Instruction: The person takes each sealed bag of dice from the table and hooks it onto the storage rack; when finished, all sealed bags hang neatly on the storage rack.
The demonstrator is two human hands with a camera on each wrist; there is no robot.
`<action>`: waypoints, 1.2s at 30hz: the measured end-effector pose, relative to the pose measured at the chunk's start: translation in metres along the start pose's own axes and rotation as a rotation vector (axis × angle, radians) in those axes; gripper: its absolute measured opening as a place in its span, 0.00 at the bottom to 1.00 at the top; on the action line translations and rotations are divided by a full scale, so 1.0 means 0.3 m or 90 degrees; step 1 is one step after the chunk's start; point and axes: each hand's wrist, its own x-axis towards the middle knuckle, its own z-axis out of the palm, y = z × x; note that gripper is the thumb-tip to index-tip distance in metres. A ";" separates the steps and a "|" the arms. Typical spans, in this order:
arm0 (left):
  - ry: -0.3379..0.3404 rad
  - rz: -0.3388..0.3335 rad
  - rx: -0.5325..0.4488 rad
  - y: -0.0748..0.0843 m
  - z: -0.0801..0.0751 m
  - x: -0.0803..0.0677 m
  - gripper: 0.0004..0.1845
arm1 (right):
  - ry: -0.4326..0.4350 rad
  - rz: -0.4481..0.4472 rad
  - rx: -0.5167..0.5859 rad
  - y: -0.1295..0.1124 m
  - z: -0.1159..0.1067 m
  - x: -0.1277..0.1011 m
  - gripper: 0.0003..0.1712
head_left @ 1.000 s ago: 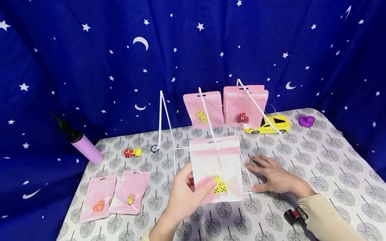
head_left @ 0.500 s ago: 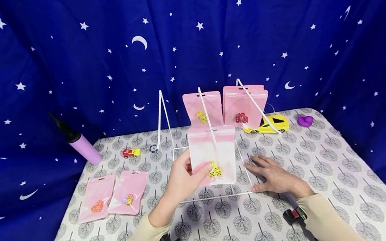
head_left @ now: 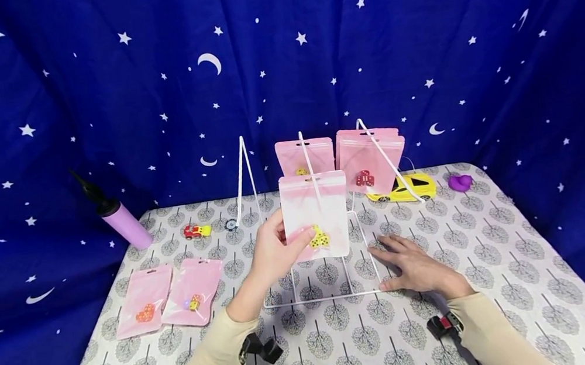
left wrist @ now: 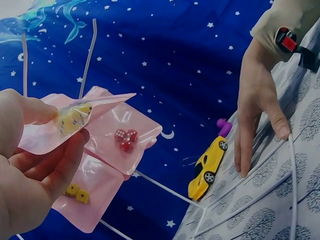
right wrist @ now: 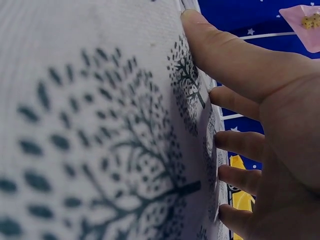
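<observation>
My left hand (head_left: 277, 243) pinches a pink zip bag (head_left: 313, 204) between thumb and fingers, over the yellow dice (left wrist: 75, 117) inside it. The bag is upright, and the middle prong of a white wire rack (head_left: 306, 152) overlaps its top by the hang hole. Behind it on that prong hangs another pink bag (head_left: 289, 152) with yellow dice. Pink bags (head_left: 374, 154) hang on the right prong, the front one showing red dice (left wrist: 126, 141). My right hand (head_left: 417, 267) rests with spread fingers on the table at the rack base's right side, thumb at the wire.
Two pink bags, one with orange dice (head_left: 145, 312) and one with a yellow die (head_left: 195, 302), lie on the left. A purple pump (head_left: 127, 225), a small red and yellow car (head_left: 197, 231), a yellow car (head_left: 415, 188) and a purple duck (head_left: 460, 183) stand farther back.
My left hand has moved the held bag away from me and upward in the head view, toward the bag behind it on the middle prong. The right hand stays in place.
</observation>
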 end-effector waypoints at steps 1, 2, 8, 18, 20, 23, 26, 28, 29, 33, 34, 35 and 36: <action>0.002 -0.004 -0.001 -0.001 0.000 0.007 0.21 | 0.001 -0.001 -0.001 0.000 0.000 0.000 0.52; 0.003 -0.008 -0.005 -0.002 0.000 0.013 0.21 | 0.003 -0.002 -0.001 0.001 0.001 -0.001 0.52; 0.010 -0.024 0.003 -0.011 0.001 0.039 0.20 | 0.002 -0.003 0.001 0.003 0.002 -0.002 0.52; 0.022 0.008 -0.004 -0.032 0.004 0.082 0.21 | -0.002 0.001 -0.003 0.014 0.000 0.000 0.52; 0.026 0.010 -0.010 -0.034 0.005 0.091 0.22 | -0.005 0.004 -0.004 0.013 -0.001 0.001 0.52; 0.032 0.017 -0.011 -0.038 0.006 0.106 0.22 | -0.014 0.013 -0.002 0.013 -0.004 0.004 0.52; 0.037 0.023 -0.007 -0.043 0.005 0.117 0.21 | -0.012 0.010 -0.003 0.011 -0.005 0.005 0.52; 0.039 0.023 -0.002 -0.045 0.004 0.124 0.21 | -0.009 0.005 -0.001 0.010 -0.004 0.003 0.52; 0.040 0.021 -0.002 -0.046 0.004 0.127 0.20 | -0.006 0.002 0.001 0.010 -0.002 0.002 0.52; 0.039 0.016 -0.001 -0.047 0.002 0.141 0.19 | 0.000 -0.003 0.003 0.007 0.001 -0.002 0.52; 0.039 0.015 -0.003 -0.047 0.002 0.144 0.19 | -0.001 -0.001 0.003 0.006 0.001 -0.002 0.52; 0.040 0.013 -0.006 -0.047 0.002 0.148 0.19 | -0.003 0.001 0.005 0.006 0.001 -0.002 0.52; 0.040 0.012 -0.008 -0.048 0.002 0.152 0.19 | -0.005 0.004 0.007 0.005 0.001 -0.002 0.52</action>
